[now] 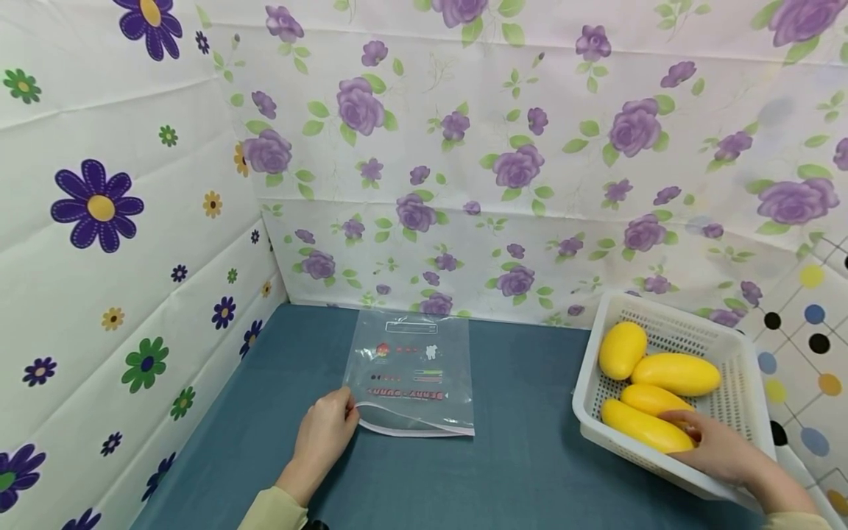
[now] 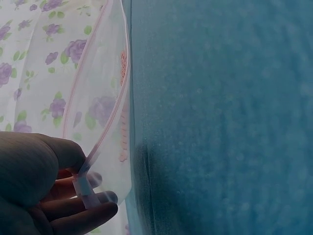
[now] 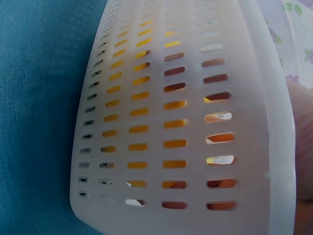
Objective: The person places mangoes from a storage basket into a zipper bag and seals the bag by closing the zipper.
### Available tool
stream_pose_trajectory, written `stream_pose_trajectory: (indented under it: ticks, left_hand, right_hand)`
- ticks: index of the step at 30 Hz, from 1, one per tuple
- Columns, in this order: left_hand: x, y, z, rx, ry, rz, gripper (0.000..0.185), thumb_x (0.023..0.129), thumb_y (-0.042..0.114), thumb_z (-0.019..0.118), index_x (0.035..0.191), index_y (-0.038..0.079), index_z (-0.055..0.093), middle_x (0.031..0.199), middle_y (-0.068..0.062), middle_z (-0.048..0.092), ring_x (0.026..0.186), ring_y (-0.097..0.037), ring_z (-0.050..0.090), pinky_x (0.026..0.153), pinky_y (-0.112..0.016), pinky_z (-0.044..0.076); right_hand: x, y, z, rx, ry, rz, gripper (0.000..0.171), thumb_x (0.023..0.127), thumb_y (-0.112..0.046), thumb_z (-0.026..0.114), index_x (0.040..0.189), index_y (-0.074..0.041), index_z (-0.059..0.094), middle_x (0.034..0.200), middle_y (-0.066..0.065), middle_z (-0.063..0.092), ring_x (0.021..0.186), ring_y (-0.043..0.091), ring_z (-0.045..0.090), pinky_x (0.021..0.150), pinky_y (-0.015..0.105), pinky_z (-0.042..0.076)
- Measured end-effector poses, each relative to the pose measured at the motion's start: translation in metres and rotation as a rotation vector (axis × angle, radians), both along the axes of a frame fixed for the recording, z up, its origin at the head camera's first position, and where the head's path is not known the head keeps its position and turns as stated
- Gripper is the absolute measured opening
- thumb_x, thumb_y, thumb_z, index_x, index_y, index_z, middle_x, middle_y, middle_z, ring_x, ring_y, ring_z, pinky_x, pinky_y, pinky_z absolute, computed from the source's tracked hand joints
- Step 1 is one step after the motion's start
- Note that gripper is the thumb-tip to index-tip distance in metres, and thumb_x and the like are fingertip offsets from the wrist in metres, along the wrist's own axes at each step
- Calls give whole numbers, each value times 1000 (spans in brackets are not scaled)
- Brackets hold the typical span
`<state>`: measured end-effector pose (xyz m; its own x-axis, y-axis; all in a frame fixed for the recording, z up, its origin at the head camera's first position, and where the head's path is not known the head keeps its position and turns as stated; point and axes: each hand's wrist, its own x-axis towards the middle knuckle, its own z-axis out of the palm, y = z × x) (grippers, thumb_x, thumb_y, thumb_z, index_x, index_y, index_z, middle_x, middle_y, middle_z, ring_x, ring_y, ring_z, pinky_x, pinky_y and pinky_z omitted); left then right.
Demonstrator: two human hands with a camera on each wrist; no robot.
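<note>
A clear zip bag with printed pictures and lettering lies on the table, its mouth towards me and slightly parted. My left hand pinches the bag's left corner at the mouth; in the left wrist view, thumb and fingers hold the zip edge. At the right, my right hand reaches into a white basket and grips the right end of the nearest yellow mango, thumb and fingers around it. In the right wrist view the basket wall hides most of that hand.
Several yellow mangoes lie in the basket, among them one at the back left and one across the middle. The blue table meets a flowered cloth wall behind and another cloth at the left.
</note>
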<state>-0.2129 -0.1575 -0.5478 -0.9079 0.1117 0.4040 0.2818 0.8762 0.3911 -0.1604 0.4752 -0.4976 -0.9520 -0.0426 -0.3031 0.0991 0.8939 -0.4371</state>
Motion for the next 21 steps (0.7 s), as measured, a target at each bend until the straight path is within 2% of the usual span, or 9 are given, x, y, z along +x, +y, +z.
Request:
stream_pose_trajectory:
  ticks: [11, 21]
  left_hand:
    - [-1, 1, 0, 4, 27, -4, 38, 87, -4, 82, 75, 15, 52, 65, 5, 47, 51, -9, 42, 49, -30, 37]
    - [-3, 1, 2, 17, -33, 4, 36, 88, -3, 80, 75, 16, 52, 63, 5, 46, 51, -9, 42, 50, -30, 38]
  right_hand:
    - [0, 3, -2, -4, -19, -3, 80, 93, -46, 83, 145, 7, 56, 129, 34, 65, 108, 44, 66, 92, 67, 52]
    - [-1, 5, -4, -27, -22, -20, 84, 91, -51, 83, 146, 6, 55, 130, 33, 65, 109, 43, 66, 92, 67, 51]
